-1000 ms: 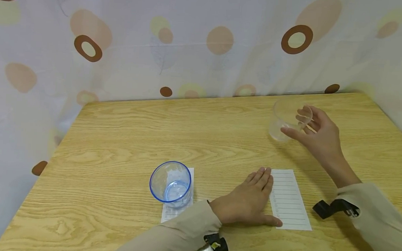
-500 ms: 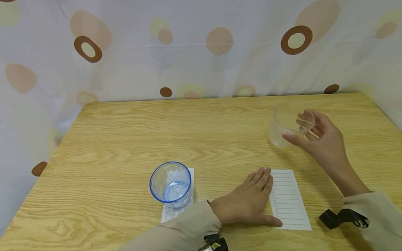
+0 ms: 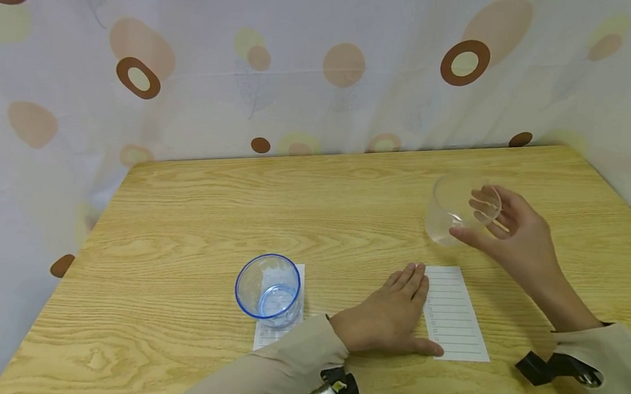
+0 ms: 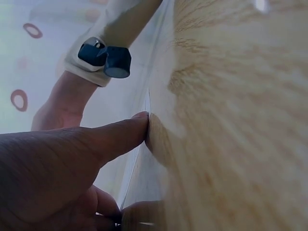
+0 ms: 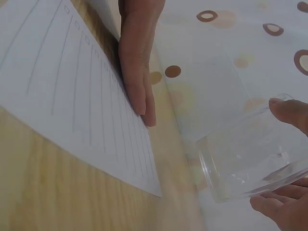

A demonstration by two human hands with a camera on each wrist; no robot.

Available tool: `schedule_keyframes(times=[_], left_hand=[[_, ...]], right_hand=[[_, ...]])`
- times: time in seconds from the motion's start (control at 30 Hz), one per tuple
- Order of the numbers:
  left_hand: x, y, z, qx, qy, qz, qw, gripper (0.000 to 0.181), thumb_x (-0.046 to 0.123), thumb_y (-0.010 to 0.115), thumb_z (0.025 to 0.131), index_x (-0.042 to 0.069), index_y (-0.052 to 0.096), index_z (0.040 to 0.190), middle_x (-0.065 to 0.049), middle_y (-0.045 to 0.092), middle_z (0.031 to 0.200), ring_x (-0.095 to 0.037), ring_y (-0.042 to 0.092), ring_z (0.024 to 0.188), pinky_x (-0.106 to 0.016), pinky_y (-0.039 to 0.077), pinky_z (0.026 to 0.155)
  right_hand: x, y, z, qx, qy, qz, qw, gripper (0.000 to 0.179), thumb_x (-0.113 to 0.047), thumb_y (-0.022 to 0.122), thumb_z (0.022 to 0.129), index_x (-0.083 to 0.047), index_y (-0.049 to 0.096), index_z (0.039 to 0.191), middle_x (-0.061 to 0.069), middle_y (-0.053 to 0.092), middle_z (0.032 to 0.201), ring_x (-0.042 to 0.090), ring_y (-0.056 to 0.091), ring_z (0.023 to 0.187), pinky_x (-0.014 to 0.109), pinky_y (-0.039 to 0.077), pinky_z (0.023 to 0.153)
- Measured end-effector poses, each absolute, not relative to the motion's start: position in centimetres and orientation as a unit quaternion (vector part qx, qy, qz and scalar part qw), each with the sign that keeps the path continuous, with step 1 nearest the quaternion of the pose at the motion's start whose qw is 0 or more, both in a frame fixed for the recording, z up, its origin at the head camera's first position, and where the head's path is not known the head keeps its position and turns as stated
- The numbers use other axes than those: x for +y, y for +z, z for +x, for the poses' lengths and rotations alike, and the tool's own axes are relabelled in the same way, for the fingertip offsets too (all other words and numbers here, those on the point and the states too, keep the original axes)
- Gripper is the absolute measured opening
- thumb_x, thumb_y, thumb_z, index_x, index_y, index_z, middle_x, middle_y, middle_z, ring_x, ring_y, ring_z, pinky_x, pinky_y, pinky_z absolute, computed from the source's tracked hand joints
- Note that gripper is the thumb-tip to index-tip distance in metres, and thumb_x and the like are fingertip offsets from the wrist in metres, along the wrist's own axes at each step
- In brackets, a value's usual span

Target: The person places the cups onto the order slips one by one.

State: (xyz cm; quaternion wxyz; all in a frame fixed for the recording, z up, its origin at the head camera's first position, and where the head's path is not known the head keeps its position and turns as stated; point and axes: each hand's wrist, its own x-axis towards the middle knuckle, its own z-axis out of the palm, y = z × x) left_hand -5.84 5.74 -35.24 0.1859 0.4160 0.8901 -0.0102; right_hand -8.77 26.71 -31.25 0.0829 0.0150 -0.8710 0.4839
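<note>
A clear round glass bowl [image 3: 443,218] is gripped at its right side by my right hand [image 3: 522,243], thumb toward the front and fingers round the back. In the right wrist view the glass bowl [image 5: 240,159] hangs above the tabletop. My left hand [image 3: 387,314] lies flat with fingers straight on the left edge of a lined paper sheet [image 3: 459,317]; in the left wrist view its thumb [image 4: 122,134] presses down at the paper's edge. To the left, a blue-rimmed glass bowl [image 3: 263,319] stands on a second paper sheet [image 3: 260,337], which it partly covers.
The wood-grain table [image 3: 185,226] reaches back to a curtain [image 3: 288,100] with brown and peach dots. A small black camera [image 3: 539,368] sits at the right wrist, another black camera [image 3: 342,386] at the left.
My right hand has brought the clear glass bowl toward me and slightly right, closer to the lined paper. The left hand, the papers and the blue-rimmed bowl have stayed in place.
</note>
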Motion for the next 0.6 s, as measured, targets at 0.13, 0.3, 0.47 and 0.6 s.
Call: schedule_keyframes(times=[0.13, 0.3, 0.47, 0.6], left_hand=[[5.8, -35.2, -5.8, 0.89, -0.011, 0.417, 0.187, 0.105, 0.075, 0.04, 0.086, 0.004, 0.007, 0.154, -0.012, -0.006, 0.161, -0.022, -0.008, 0.146, -0.029, 0.004, 0.118], [5.7, -35.1, -5.8, 0.889, -0.021, 0.418, 0.184, 0.105, 0.076, 0.039, 0.086, 0.003, 0.007, 0.154, -0.013, -0.006, 0.161, -0.023, -0.007, 0.147, -0.029, 0.004, 0.118], [5.7, -35.1, -5.8, 0.889, -0.023, 0.418, 0.185, 0.104, 0.076, 0.037, 0.086, 0.003, 0.007, 0.154, -0.012, -0.007, 0.161, -0.023, -0.008, 0.147, -0.029, 0.004, 0.118], [5.8, -35.2, -5.8, 0.89, -0.018, 0.414, 0.189, 0.104, 0.076, 0.038, 0.086, 0.004, 0.006, 0.154, -0.012, -0.007, 0.161, -0.022, -0.008, 0.146, -0.029, 0.004, 0.118]], right_hand=[[26.7, -31.3, -7.9, -0.87, 0.484, 0.026, 0.088, 0.079, -0.012, 0.08, 0.081, -0.01, 0.037, 0.147, 0.012, 0.05, 0.14, 0.001, 0.051, 0.119, 0.005, 0.042, 0.087], [26.6, -31.3, -7.0, -0.868, 0.488, 0.033, 0.088, 0.078, -0.009, 0.079, 0.081, -0.01, 0.037, 0.147, 0.009, 0.051, 0.14, -0.004, 0.051, 0.116, 0.004, 0.041, 0.087], [26.8, -31.2, -6.2, -0.867, 0.49, 0.031, 0.089, 0.079, -0.006, 0.079, 0.081, -0.011, 0.037, 0.147, 0.003, 0.051, 0.138, -0.006, 0.051, 0.116, 0.004, 0.041, 0.087], [26.8, -31.3, -5.7, -0.863, 0.495, 0.033, 0.092, 0.077, -0.003, 0.079, 0.08, -0.01, 0.038, 0.145, -0.002, 0.053, 0.136, -0.007, 0.051, 0.115, 0.004, 0.041, 0.087]])
